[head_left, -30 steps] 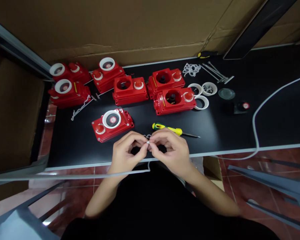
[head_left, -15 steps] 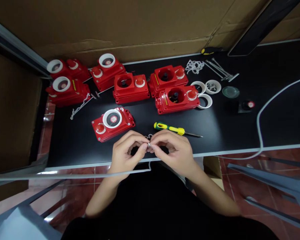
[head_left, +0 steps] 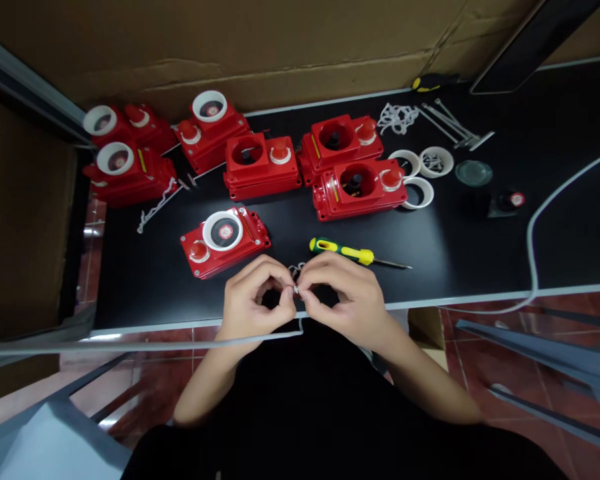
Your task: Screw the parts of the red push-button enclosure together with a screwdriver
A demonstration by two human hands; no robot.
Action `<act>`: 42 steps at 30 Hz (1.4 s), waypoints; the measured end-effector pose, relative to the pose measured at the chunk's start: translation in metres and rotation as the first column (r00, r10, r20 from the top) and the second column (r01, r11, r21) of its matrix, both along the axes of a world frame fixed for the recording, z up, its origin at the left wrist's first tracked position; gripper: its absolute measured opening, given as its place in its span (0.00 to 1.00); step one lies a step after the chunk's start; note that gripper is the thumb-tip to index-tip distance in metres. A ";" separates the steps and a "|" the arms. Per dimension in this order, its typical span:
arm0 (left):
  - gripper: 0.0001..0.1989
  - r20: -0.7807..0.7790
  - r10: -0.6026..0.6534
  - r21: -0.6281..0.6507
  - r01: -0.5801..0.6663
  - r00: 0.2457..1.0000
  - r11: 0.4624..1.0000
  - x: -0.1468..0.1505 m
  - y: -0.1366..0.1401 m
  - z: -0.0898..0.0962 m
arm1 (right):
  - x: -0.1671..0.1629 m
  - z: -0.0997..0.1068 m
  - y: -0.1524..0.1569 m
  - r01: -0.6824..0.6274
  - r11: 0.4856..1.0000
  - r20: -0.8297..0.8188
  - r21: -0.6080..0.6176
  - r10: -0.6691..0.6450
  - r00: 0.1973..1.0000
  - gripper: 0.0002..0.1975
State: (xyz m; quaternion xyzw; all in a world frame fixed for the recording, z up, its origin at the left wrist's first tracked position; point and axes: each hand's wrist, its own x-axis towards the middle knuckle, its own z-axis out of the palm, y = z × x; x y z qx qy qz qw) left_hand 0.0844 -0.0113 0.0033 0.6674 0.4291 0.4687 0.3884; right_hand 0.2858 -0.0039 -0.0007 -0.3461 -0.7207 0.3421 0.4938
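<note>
My left hand (head_left: 257, 297) and my right hand (head_left: 344, 293) meet at the front edge of the table, each with thumb and forefinger pinched. Between the fingertips is a small pale end of a thin white cord (head_left: 296, 269), which curls up behind the fingers. Most of the cord is hidden. Just beyond my right hand lies a yellow and green screwdriver (head_left: 343, 251), its tip to the right. Past my left hand sits a red housing (head_left: 225, 263) with a white ring (head_left: 223, 231) round its dark window and a small red lamp.
Several more red housings (head_left: 263, 175) stand along the back. To the right are white rings (head_left: 423, 193), a white cup of screws (head_left: 436, 162), tangled white cords (head_left: 399, 119), metal rods (head_left: 453, 127), glass discs (head_left: 474, 173) and a small bottle (head_left: 510, 201). A grey cable (head_left: 530, 240) crosses the table edge.
The view has shifted slightly. My hands stay together at the cord, with the fingertips slightly changed in their pinch. Nothing on the table has been moved.
</note>
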 end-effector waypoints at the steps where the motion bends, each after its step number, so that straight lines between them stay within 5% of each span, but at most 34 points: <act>1: 0.08 -0.002 0.004 0.005 -0.004 1.000 1.000 0.000 0.000 0.000 | 0.000 0.000 0.000 0.001 1.000 0.005 0.004 -0.001 1.000 0.07; 18: 0.06 0.359 -0.065 -0.237 0.158 0.931 0.959 -0.007 -0.002 0.000 | 0.004 0.000 -0.001 -0.023 0.998 -0.038 -0.050 0.021 0.999 0.06; 28: 0.09 0.244 -0.069 -0.139 0.105 0.967 0.985 -0.003 -0.003 0.000 | 0.004 0.002 0.000 -0.095 0.994 -0.043 -0.057 0.092 0.995 0.08; 42: 0.09 0.242 -0.008 -0.129 0.041 0.970 0.991 0.000 -0.006 -0.006 | 0.005 0.001 -0.001 -0.187 0.945 -0.181 -0.270 0.141 0.973 0.07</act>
